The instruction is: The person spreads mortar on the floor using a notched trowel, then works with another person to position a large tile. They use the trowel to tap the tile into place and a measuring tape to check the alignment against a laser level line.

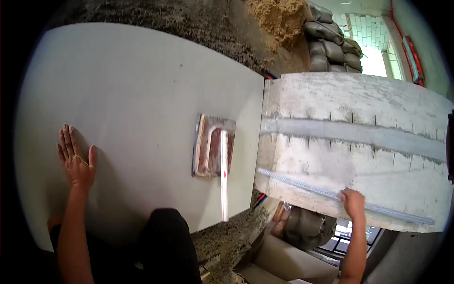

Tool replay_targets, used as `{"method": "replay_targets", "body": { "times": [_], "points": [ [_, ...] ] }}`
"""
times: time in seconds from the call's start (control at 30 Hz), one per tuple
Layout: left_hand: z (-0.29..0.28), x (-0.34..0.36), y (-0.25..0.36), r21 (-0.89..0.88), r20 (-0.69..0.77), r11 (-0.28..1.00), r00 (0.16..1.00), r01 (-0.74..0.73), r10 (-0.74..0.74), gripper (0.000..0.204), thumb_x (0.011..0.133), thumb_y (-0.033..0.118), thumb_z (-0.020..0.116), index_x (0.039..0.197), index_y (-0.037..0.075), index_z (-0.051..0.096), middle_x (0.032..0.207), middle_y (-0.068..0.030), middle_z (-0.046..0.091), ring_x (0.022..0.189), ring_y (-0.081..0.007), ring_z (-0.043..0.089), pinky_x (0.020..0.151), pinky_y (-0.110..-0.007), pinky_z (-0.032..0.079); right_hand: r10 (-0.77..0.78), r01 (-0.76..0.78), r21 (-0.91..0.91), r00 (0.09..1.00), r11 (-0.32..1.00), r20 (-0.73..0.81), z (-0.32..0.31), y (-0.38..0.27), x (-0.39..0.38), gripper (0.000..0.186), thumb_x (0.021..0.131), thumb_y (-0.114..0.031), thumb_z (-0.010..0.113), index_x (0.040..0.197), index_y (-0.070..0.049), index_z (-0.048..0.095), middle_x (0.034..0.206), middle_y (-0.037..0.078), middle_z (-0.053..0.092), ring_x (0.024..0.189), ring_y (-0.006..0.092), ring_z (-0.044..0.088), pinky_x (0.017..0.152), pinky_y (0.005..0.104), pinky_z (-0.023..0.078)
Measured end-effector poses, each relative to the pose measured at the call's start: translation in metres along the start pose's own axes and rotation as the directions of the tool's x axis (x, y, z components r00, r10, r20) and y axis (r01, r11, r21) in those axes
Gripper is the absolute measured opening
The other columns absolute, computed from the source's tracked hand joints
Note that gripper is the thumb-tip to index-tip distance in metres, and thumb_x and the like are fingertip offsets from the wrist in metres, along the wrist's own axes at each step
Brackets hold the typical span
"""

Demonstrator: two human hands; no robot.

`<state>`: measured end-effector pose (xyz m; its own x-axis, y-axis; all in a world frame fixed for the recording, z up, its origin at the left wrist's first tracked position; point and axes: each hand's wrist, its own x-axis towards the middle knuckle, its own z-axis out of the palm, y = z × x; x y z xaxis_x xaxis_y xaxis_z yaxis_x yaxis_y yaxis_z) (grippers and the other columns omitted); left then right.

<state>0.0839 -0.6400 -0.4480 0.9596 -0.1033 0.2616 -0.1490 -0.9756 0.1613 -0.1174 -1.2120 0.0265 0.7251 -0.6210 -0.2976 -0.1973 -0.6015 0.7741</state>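
My left hand (75,161) lies palm down with its fingers stretched out on a large pale grey tile (127,90); a thin yellow-green cord loops round it. My right hand (353,203) is closed around a long, thin, silvery straightedge with fine markings (302,185), which slants across the near side of a whitish slab (321,94). Between my hands, on the tile, rests a worn, reddish-brown block-shaped tool with a loop handle (213,146). A narrow white bar with a red spot (224,189) lies over that tool and points toward me.
A smooth grey band (340,128) with short dark strokes runs along the slab. Dark rough mortar (156,14) borders the tile. Beyond are a sand heap (279,19) and stacked grey sacks (331,47). My dark-clothed knee (165,236) is at the tile's near edge.
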Motion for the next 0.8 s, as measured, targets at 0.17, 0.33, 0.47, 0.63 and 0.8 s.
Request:
{"method": "replay_targets", "body": {
  "times": [0.17,0.33,0.47,0.63,0.8],
  "points": [
    [0.046,0.092,0.002,0.050,-0.013,0.994,0.995,0.100,-0.100,0.068,0.093,0.042,0.042,0.145,0.005,0.019,0.151,-0.0110,0.021,0.141,-0.0244,0.015,0.114,-0.041,0.011,0.035,-0.052,-0.057,0.963,0.997,-0.266,-0.095,0.001,0.105,0.037,0.082,-0.038,0.063,0.067,-0.004,0.059,0.066,0.017,0.058,0.065,0.0386,0.056,0.058,0.0463,0.043],
    [0.066,0.141,-0.003,0.114,0.002,0.984,0.990,0.140,-0.141,0.064,0.094,0.042,0.040,0.144,0.007,0.023,0.151,-0.0083,0.022,0.140,-0.0226,0.017,0.114,-0.039,0.011,-0.069,0.020,-0.149,0.941,0.989,-0.332,-0.157,-0.011,0.228,0.041,0.081,-0.042,0.063,0.067,-0.004,0.060,0.065,0.018,0.059,0.062,0.0385,0.056,0.056,0.0446,0.044],
    [0.061,0.150,-0.004,0.020,-0.082,0.996,0.993,0.081,-0.079,0.063,0.094,0.041,0.039,0.144,0.007,0.023,0.150,-0.0080,0.023,0.140,-0.0222,0.018,0.114,-0.039,0.011,-0.106,0.063,-0.143,0.943,0.988,-0.315,-0.192,-0.021,0.297,0.044,0.080,-0.045,0.064,0.068,-0.003,0.061,0.064,0.017,0.059,0.061,0.0370,0.056,0.056,0.0433,0.044],
    [0.058,0.159,0.002,-0.009,-0.034,0.998,0.998,0.059,-0.060,0.062,0.094,0.040,0.038,0.145,0.008,0.023,0.151,-0.0081,0.023,0.140,-0.0228,0.017,0.114,-0.040,0.010,-0.096,0.040,-0.226,0.966,0.973,-0.240,-0.209,-0.028,0.355,0.049,0.078,-0.051,0.064,0.068,-0.002,0.062,0.063,0.017,0.059,0.059,0.0351,0.056,0.056,0.0417,0.044],
    [0.057,0.164,0.006,0.008,-0.001,0.999,0.999,0.041,-0.041,0.062,0.095,0.042,0.034,0.145,0.008,0.022,0.151,-0.0083,0.023,0.141,-0.0237,0.017,0.114,-0.040,0.009,-0.103,0.072,-0.173,0.979,0.982,-0.178,-0.209,-0.037,0.384,0.050,0.078,-0.050,0.065,0.069,-0.001,0.062,0.060,0.017,0.056,0.054,0.0321,0.051,0.054,0.0396,0.042]
  ]
}}
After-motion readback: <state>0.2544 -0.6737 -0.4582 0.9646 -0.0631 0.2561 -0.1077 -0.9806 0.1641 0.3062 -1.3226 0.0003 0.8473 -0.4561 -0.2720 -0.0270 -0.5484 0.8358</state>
